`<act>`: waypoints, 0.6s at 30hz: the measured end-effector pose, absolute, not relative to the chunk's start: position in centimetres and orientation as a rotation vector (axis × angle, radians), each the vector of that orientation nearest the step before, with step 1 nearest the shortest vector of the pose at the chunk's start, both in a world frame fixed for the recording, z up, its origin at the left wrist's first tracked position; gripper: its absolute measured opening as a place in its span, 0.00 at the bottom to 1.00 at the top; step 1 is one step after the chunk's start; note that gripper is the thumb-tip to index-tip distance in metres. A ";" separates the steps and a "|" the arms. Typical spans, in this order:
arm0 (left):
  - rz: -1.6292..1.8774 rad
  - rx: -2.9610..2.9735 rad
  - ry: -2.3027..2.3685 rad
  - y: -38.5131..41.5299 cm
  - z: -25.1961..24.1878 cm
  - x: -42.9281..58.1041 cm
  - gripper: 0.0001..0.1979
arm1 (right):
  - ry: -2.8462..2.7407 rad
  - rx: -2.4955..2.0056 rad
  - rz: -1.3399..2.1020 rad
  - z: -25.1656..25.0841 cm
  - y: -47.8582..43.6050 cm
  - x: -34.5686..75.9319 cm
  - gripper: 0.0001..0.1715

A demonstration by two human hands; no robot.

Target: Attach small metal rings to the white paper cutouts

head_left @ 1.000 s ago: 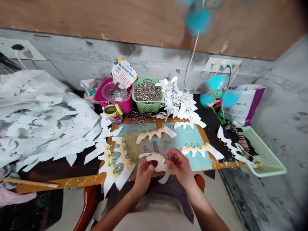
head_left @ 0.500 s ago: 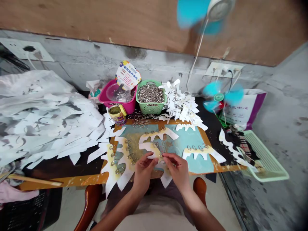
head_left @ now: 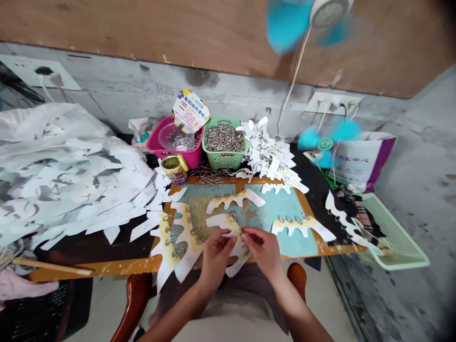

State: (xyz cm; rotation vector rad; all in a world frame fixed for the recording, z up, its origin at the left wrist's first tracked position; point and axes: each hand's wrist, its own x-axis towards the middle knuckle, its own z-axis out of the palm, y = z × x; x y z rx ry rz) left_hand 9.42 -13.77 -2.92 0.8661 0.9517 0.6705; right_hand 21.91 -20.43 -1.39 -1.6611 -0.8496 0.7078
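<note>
A white cut-out piece with yellowish glue-like stains lies at the front of the board, a metal ring standing in its edge. My left hand is closed at the piece's near part, thumb and fingers pinched together. With thumb and forefinger, my right hand pinches a small metal ring at the same edge, mostly hidden by the fingertips. Similar ringed pieces lie around: one behind, one to the right, and two to the left, including this outer piece.
A green basket of metal rings and a pink basket stand at the back, beside a small yellow-lidded tin. White cut-outs heap up on the left. More lie piled at back right, near a spinning blue fan.
The near end of the white piece has swung to the left between my hands. Both hands have shifted only slightly, and the right fingertips now cover more of the ring.
</note>
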 end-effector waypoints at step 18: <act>0.780 0.882 0.817 -14.4 -3.1 10.0 0.17 | -0.828 -1.661 0.645 -1.4 -20.7 21.3 0.08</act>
